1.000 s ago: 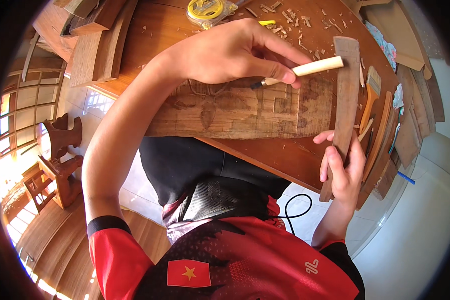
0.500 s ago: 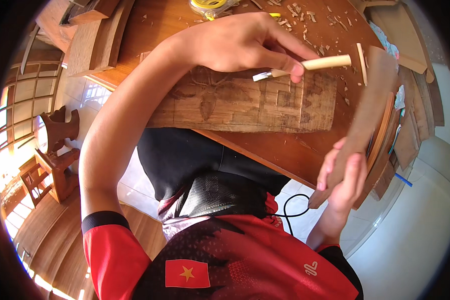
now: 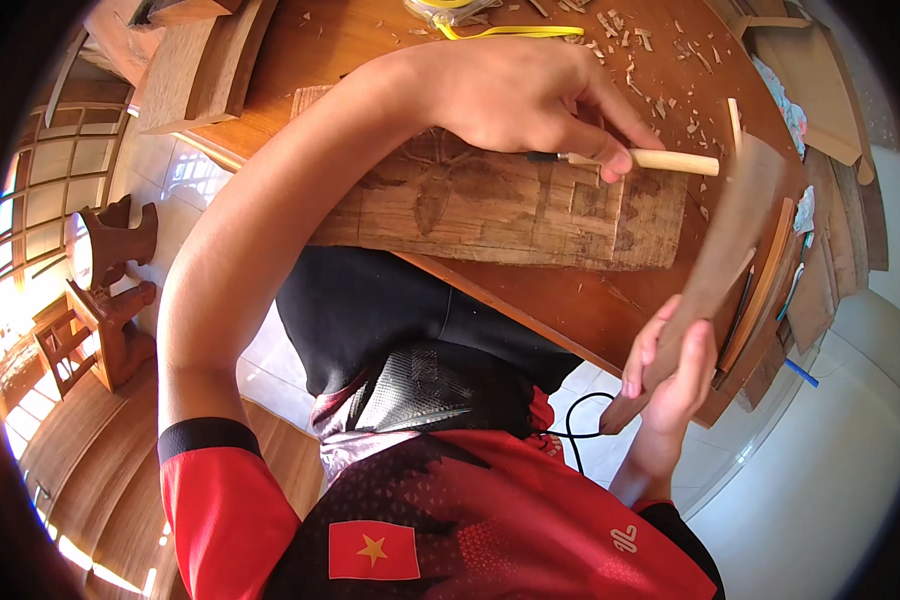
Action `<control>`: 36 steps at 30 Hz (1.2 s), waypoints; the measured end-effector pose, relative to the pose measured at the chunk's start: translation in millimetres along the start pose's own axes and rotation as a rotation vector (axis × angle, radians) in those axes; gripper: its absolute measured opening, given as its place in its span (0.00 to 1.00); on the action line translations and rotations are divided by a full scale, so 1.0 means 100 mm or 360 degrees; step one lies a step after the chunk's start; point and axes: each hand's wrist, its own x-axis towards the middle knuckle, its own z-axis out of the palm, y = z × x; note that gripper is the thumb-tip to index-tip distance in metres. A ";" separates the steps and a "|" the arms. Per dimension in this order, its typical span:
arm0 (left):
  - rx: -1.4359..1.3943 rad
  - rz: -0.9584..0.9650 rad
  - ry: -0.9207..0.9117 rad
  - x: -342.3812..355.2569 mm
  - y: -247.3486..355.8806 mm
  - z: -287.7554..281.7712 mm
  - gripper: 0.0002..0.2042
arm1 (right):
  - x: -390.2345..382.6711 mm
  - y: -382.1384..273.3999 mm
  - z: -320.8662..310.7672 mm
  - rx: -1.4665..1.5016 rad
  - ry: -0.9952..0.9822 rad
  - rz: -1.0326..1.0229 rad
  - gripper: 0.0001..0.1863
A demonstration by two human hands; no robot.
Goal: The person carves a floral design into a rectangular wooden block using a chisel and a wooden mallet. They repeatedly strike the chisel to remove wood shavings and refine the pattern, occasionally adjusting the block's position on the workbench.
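Note:
My left hand [image 3: 535, 105] is closed around a wood carving chisel [image 3: 678, 162], its pale round handle pointing right and its dark, narrow blade pointing left. It hangs over the right half of a carved wooden board [image 3: 490, 225], which bears a leaf-like relief and cut rectangular lines. Whether the blade touches the board, I cannot tell. In my right hand [image 3: 678, 365] is a flat wooden stick used like a mallet [image 3: 722, 240], its upper part blurred. Its far end is close to the butt of the chisel handle, with a small gap between them.
Wood shavings [image 3: 635, 40] litter the far side of the brown table [image 3: 570, 305]. A roll with a yellow strap [image 3: 515, 33] lies at the back. Wooden blocks [image 3: 205, 75] stand at the far left. Boards [image 3: 820, 90] lean at the right, and a thin pale stick [image 3: 735, 125] lies nearby.
The chisel has turned, its handle now sloping slightly down to the right. My left hand has shifted a little right in view, and the stick has come lower, closer to the handle.

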 end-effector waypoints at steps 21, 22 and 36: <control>0.0105 -0.0019 -0.0057 0.05 -0.12 0.04 0.19 | -0.13 0.06 0.01 0.0125 0.0120 0.0131 0.27; 0.0148 -0.0011 -0.0057 0.05 -0.11 0.03 0.19 | -0.13 0.06 0.01 0.0265 0.0222 0.0107 0.26; 0.0099 -0.0086 -0.0055 0.00 -0.08 0.01 0.20 | -0.12 0.02 0.04 0.0313 0.0201 0.0073 0.27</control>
